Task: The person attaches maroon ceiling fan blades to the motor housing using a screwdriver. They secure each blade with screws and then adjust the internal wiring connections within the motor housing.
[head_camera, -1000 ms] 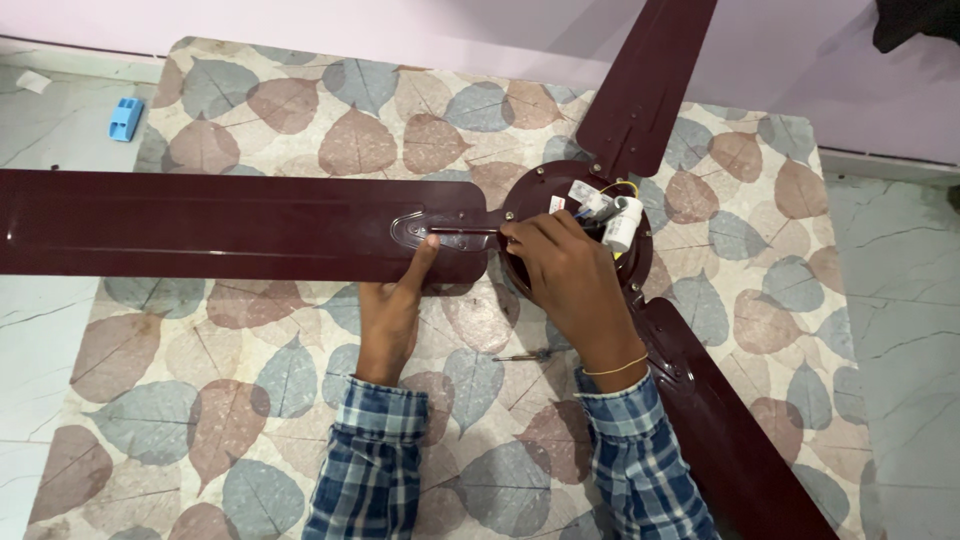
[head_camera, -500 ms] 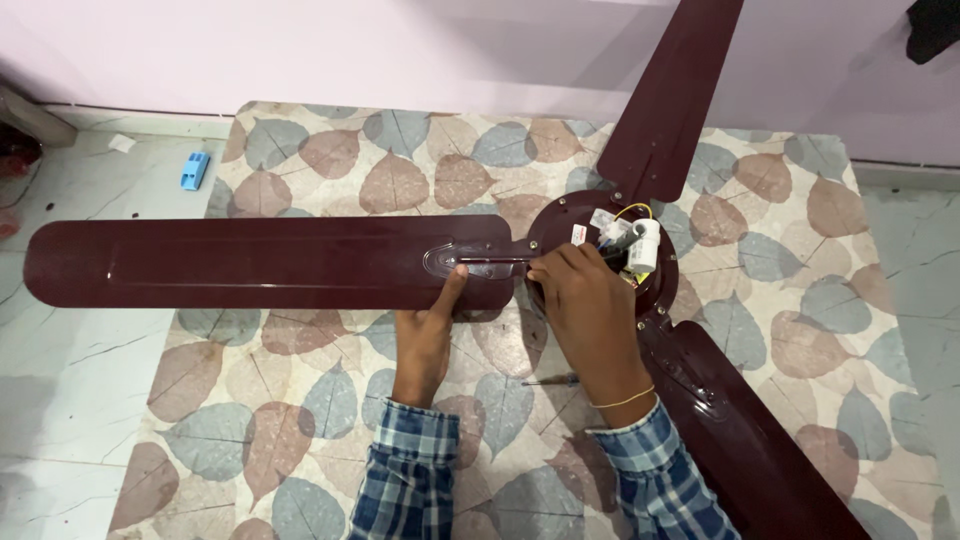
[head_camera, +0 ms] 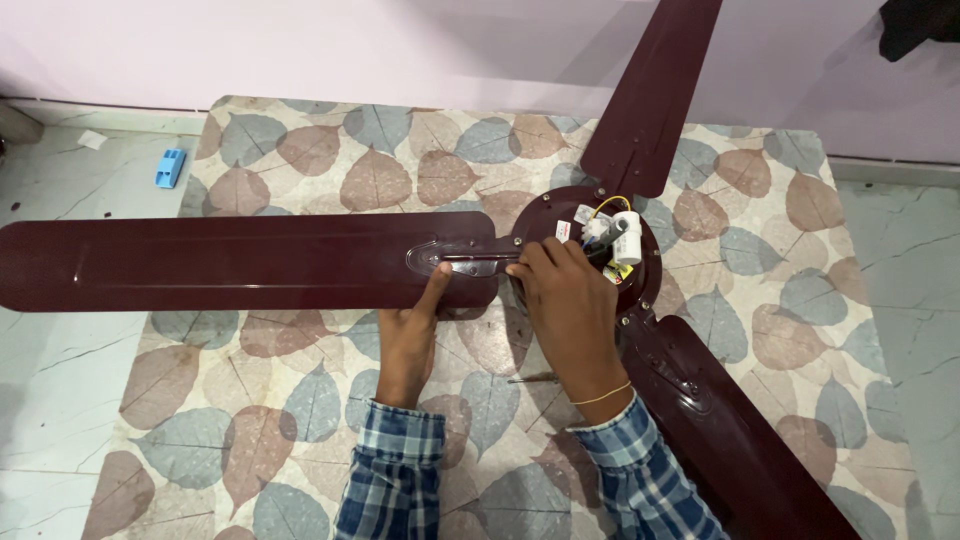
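Note:
A maroon ceiling fan lies on a leaf-patterned mat (head_camera: 300,160), its round hub (head_camera: 640,285) facing up with a white capacitor (head_camera: 628,238) and wires on it. My left hand (head_camera: 408,335) grips the near edge of the long left blade (head_camera: 230,262), with the index finger laid on the blade's metal bracket (head_camera: 465,262). My right hand (head_camera: 565,310) rests where that bracket meets the hub. Its fingertips are bunched there, and what they pinch is hidden.
Two more blades run off to the upper right (head_camera: 655,90) and lower right (head_camera: 740,440). A thin dark tool (head_camera: 530,378) lies on the mat between my forearms. A small blue object (head_camera: 170,167) sits on the marble floor at left. A pink wall (head_camera: 400,50) borders the far side.
My head has pulled back and shifted, so more of the left blade and the wall shows. Both hands stay at the blade bracket; the left index finger has crept along it.

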